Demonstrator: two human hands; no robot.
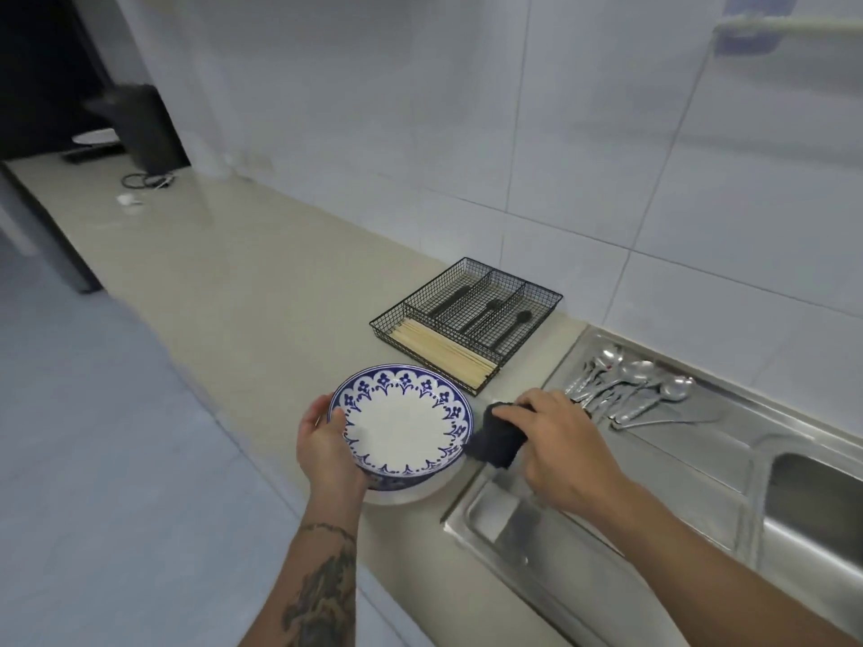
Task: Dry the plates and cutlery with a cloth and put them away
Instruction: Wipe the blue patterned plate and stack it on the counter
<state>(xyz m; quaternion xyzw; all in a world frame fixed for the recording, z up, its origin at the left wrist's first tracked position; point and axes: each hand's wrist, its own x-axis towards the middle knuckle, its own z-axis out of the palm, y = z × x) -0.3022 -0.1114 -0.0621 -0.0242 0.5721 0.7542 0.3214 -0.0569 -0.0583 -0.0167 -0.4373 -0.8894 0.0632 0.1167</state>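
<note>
Drying the round blue-and-white patterned plate (401,424) near the beige countertop's (243,291) front edge.
Left hand (327,448) grips its rim; right hand (555,441) clutches the dark bunched cloth (497,441) — best wipe inward, holding the plate steady.

A beige bench (243,291) runs from eleven o'clock toward the centre, backed by a white tiled wall (467,109). At ten o'clock, on its far end, lie a coiled black cable (145,180) and a small white object (130,199), beside a dark blurred appliance (140,128). A stainless steel sink (812,520) with its ribbed draining board (583,520) fills four o'clock. Grey floor (93,436) lies at eight o'clock.
</note>
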